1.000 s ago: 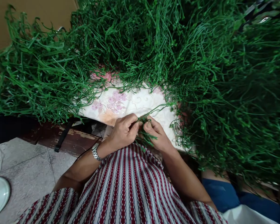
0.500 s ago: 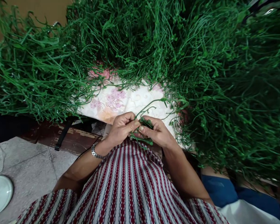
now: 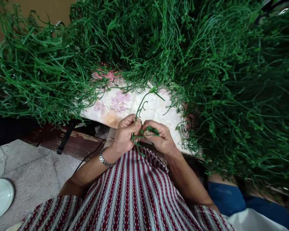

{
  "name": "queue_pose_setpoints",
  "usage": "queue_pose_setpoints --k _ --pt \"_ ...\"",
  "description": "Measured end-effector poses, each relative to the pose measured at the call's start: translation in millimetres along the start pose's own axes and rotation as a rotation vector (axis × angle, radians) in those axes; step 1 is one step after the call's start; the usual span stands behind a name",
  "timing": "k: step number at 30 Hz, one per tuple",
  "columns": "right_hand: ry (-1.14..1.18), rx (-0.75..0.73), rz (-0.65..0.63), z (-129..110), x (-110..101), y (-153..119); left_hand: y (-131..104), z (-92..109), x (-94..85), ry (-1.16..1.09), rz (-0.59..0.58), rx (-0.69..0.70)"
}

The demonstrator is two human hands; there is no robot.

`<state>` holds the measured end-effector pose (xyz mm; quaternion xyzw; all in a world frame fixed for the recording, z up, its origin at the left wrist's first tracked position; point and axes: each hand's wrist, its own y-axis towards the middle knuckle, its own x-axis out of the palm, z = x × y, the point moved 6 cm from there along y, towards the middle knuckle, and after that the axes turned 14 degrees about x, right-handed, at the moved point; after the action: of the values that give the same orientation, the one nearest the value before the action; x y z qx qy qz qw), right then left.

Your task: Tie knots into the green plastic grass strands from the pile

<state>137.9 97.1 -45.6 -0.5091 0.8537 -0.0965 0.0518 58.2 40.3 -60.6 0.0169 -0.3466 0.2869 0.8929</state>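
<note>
1 stem (image 3: pixel 141 102) swung steeper, left fingers (image 3: pixel 135 126) gripping it; right fingers (image 3: pixel 157 124) grip 1 green bunch (image 3: pixel 153 129).

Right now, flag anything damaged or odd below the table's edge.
The brown wooden surface, below the left part of the floral cloth, looks damaged: its dark finish is worn off in pale, ragged patches along the upper edge.
</note>
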Motion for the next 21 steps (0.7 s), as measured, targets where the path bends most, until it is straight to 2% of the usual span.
queue_pose_setpoints --k 4,8,9,11,12,14,16,21 --pt "0.028 -0.061 0.029 -2 3 -3 5 7 1.2 -0.032 0.025 0.052" --pt "0.036 -0.127 0.007 -6 6 -11 14 30 2.5 -0.099 0.030 0.239" --pt "0.039 -0.140 0.057 -7 1 -13 15 32 4.5 -0.066 0.002 0.261" --pt "0.050 -0.154 0.222 -11 -16 -17 13 24 15.0 0.052 -0.177 0.154" --pt "0.054 -0.156 0.297 -13 -25 -19 13 21 16.2 0.095 -0.208 0.134" --pt "0.052 -0.150 0.364 -16 -38 -20 15 20 12.3 0.146 -0.175 0.168" --pt "0.069 -0.128 0.371 -17 -46 -19 18 22 7.4 0.187 -0.142 0.213" --pt "0.064 -0.058 0.401 -19 -57 -27 22 19 2.2 0.219 -0.157 0.192"
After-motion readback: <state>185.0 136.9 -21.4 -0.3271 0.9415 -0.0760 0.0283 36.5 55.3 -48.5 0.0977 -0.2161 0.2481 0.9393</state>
